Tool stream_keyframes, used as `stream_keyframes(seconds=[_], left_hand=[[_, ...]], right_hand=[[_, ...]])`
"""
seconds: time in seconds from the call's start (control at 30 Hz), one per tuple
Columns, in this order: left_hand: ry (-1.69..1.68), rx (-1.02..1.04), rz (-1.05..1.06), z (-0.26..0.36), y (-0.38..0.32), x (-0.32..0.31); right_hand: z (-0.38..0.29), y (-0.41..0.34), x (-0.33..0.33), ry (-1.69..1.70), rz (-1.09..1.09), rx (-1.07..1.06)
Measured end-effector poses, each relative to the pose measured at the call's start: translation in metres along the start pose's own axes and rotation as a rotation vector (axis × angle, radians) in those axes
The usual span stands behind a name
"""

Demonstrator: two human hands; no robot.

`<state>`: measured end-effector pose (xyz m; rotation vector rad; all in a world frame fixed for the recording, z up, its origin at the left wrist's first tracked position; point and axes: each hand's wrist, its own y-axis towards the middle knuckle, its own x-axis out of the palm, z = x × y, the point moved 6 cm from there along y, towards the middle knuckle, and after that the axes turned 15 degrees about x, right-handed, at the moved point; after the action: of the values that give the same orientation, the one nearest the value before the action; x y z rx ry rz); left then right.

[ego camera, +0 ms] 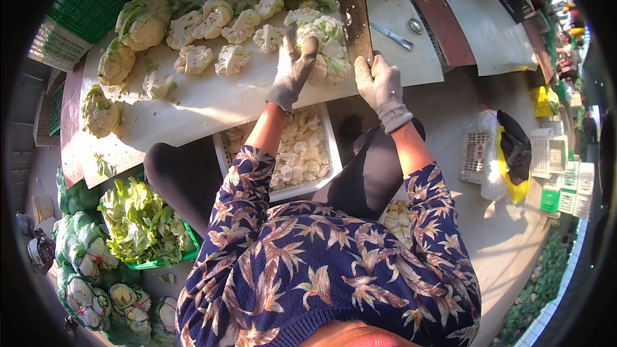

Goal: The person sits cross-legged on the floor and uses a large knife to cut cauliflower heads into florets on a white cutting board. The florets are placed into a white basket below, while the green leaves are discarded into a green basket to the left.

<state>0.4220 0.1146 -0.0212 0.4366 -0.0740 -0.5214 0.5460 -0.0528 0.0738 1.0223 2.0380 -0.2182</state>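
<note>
My right hand (379,84), in a light knit glove, grips the handle of a broad-bladed cleaver (355,21), whose dark, speckled blade points away from me over the table. My left hand (295,65), also gloved, is beside a cluster of cauliflower pieces (330,48), its thumb and fingers spread; I see nothing held in it. Cut cauliflower pieces (232,60) and whole heads (143,21) lie across the pale table (202,115). Right of the blade lies a small knife (391,36), with a round metal object (415,26) near it.
Below the table edge, a white crate (336,154) of florets stands between my knees. A green crate (195,246) of leaves and netted bags of cauliflower (84,294) are at the lower left. Plastic baskets (475,154) and bags stand at the right.
</note>
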Motion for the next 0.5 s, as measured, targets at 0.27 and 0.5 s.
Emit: stream_keyframes(seconds=[0.27,0.5], left_hand=[[-0.092,-0.047,0.023,-0.002,0.001,0.0],[-0.138,-0.053,0.058,-0.013,0.003,0.001]], right_hand=[[0.011,-0.002,-0.06,-0.508,-0.472,0.111],[0.0,0.004,-0.052,-0.597,-0.548,0.106]])
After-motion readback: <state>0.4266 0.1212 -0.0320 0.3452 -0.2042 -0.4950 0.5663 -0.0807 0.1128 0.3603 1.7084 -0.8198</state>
